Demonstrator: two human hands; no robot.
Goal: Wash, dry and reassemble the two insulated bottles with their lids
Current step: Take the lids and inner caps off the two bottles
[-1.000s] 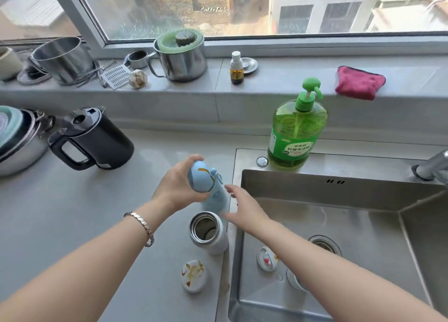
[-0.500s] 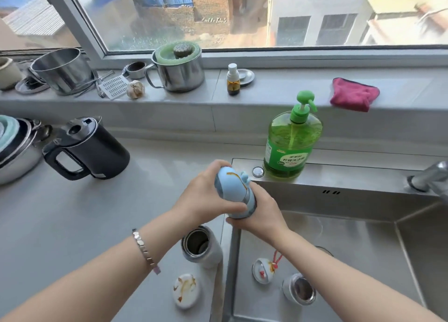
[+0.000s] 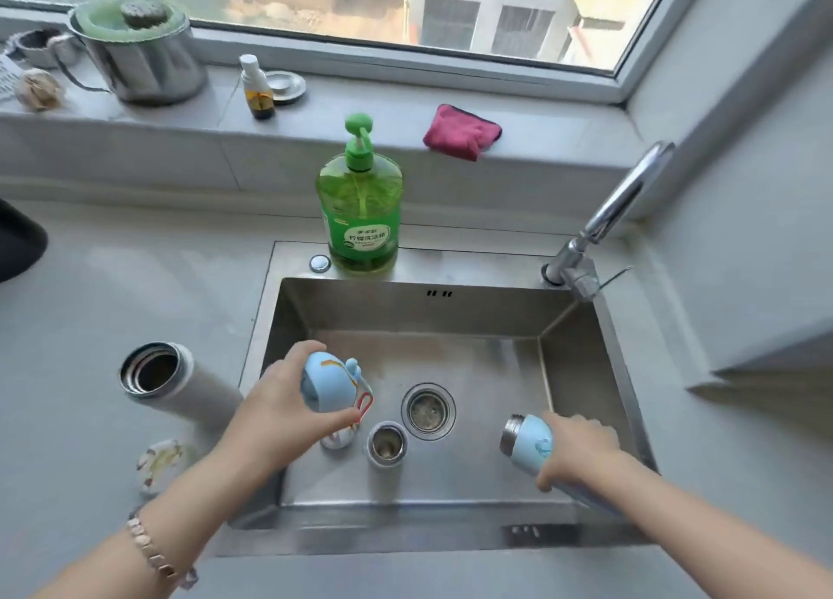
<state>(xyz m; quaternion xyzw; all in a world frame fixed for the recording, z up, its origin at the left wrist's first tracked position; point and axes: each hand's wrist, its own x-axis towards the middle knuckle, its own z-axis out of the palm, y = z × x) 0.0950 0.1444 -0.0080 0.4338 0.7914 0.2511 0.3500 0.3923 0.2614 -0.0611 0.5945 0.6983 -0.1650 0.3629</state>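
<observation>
My left hand [image 3: 288, 409] grips the blue domed lid [image 3: 327, 382] over the left part of the steel sink [image 3: 405, 310]. My right hand [image 3: 581, 449] holds the blue bottle [image 3: 527, 443] tilted low in the sink's right part, its open steel mouth pointing left. A white bottle [image 3: 176, 384] stands open on the counter left of the sink, with its white patterned lid [image 3: 162, 461] lying in front of it. In the sink, a small steel inner cup [image 3: 386, 443] stands by the drain [image 3: 428, 411], and a white cap with a red loop [image 3: 347, 431] sits partly hidden under my left hand.
A green dish-soap pump bottle [image 3: 360, 210] stands on the sink's back rim. The tap [image 3: 608, 219] rises at the back right. A pink cloth [image 3: 462, 131], a small bottle [image 3: 256, 86] and a steel pot [image 3: 135, 57] sit on the window ledge.
The blue lid has come off the blue bottle. My right hand carried the bottle down and right into the sink, and my left hand moved over the sink with the lid.
</observation>
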